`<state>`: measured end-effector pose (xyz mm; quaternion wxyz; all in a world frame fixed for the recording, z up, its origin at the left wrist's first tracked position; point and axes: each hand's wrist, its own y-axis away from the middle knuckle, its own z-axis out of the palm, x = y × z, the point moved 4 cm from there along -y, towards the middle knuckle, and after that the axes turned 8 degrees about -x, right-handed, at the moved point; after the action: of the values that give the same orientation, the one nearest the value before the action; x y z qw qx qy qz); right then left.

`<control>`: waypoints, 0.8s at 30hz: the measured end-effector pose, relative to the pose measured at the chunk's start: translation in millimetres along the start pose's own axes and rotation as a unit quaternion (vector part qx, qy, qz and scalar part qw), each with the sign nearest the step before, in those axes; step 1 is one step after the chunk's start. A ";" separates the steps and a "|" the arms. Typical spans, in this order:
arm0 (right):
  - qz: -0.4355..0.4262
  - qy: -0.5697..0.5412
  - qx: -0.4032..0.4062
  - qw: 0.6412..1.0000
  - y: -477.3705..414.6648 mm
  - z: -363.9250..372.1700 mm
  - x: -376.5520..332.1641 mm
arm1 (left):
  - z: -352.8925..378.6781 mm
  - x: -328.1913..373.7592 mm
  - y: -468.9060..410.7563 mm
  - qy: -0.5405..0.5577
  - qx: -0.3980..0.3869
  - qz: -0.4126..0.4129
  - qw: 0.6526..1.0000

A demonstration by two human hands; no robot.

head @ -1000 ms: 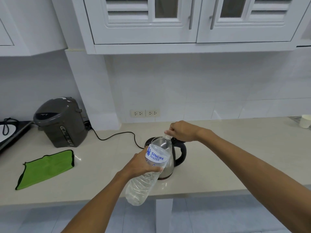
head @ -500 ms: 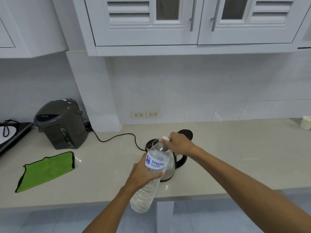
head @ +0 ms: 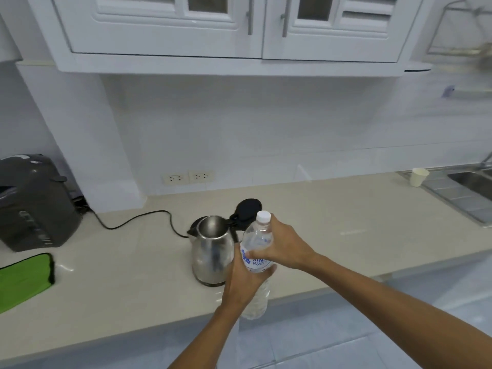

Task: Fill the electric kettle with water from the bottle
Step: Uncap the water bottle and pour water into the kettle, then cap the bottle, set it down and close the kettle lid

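Note:
A steel electric kettle (head: pixel 211 249) stands on the beige counter (head: pixel 346 222) with its black lid (head: pixel 247 210) flipped open, showing a bare metal inside. Just right of it I hold a clear water bottle (head: pixel 257 239) upright over the counter's front edge, its white cap (head: pixel 263 216) screwed on. My left hand (head: pixel 243 282) grips the bottle's middle below the blue-and-white label. My right hand (head: pixel 283 246) wraps the bottle's shoulder from the right, below the cap.
A dark grey hot-water dispenser (head: pixel 34 203) stands at the far left, with a green cloth (head: pixel 24 280) in front of it. A black cord (head: pixel 138 221) runs to the kettle. A paper cup (head: pixel 419 177) and steel sink (head: pixel 471 190) sit at right. Wall cupboards (head: pixel 239 30) hang overhead.
The kettle lid has been opened. The bottle has swung from tilted in front of the kettle to upright at its right. My right hand came off the lid onto the bottle.

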<state>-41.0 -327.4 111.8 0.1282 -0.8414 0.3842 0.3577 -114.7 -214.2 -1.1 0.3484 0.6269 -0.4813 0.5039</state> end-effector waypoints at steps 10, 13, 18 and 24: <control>0.040 0.048 0.073 0.995 -8.5 -92.8 84.3 | 109.3 16.8 -90.4 0.001 -0.081 0.001 0.997; 0.058 0.064 0.071 0.994 -23.7 -115.3 117.3 | 142.6 13.1 -121.6 0.010 -0.094 -0.003 0.995; 0.080 0.045 0.081 0.992 -53.1 -156.4 171.8 | 190.4 16.3 -180.3 0.022 -0.100 0.000 0.995; 0.078 0.038 0.086 0.992 -100.2 -199.2 217.7 | 228.1 22.0 -252.2 0.025 -0.094 0.008 0.995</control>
<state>230.9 -478.6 95.1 0.1574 -0.8077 0.4827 0.2999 194.4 -355.9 -24.6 0.4133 0.5748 -0.5228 0.4749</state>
